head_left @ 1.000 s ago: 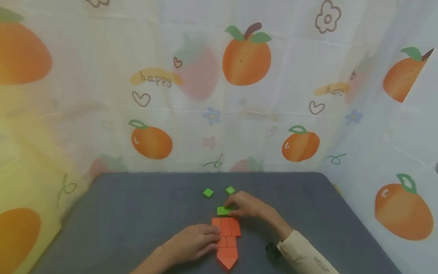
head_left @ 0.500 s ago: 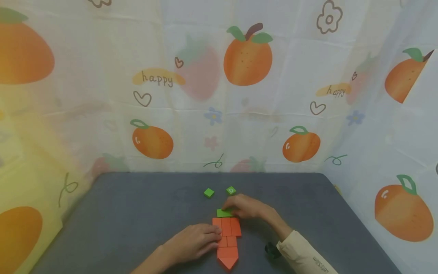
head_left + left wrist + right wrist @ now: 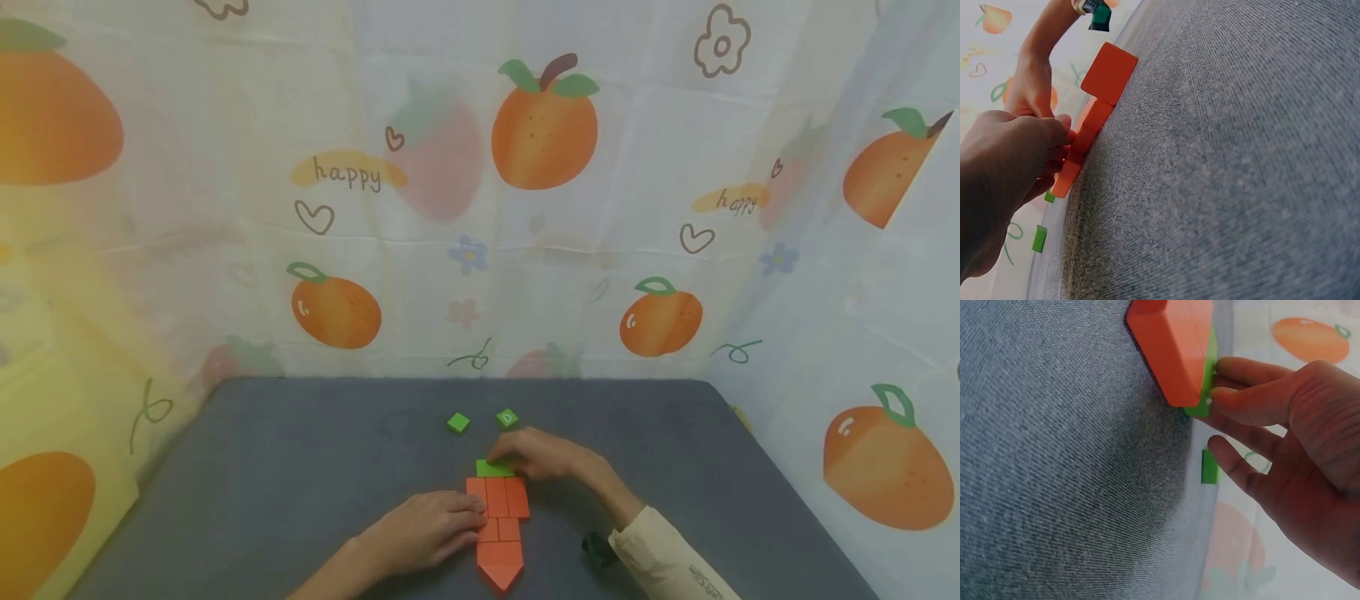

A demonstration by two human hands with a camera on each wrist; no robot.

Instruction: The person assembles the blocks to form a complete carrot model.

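Observation:
Several orange blocks (image 3: 498, 529) lie flat on the table, joined in a column with a pointed near end. My left hand (image 3: 423, 533) rests along their left side; in the left wrist view its fingers (image 3: 1058, 132) touch the orange side faces. A green rectangular block (image 3: 491, 468) lies against the far end of the column. Over it, my right hand (image 3: 540, 454) pinches the block by its far side and right end. The right wrist view has the thumb (image 3: 1241, 403) at the green block, which is partly hidden behind an orange block with a slanted side (image 3: 1175, 350).
Two small green blocks lie farther back, a plain one (image 3: 458, 423) and one marked D (image 3: 507, 417). A dark green object (image 3: 598, 550) sits by the right sleeve. The grey table (image 3: 322, 450) ends at a fruit-printed curtain (image 3: 420, 317).
The green block has slid a little nearer, up to the far end of the orange column, with my right hand on it. My left hand has stayed in place.

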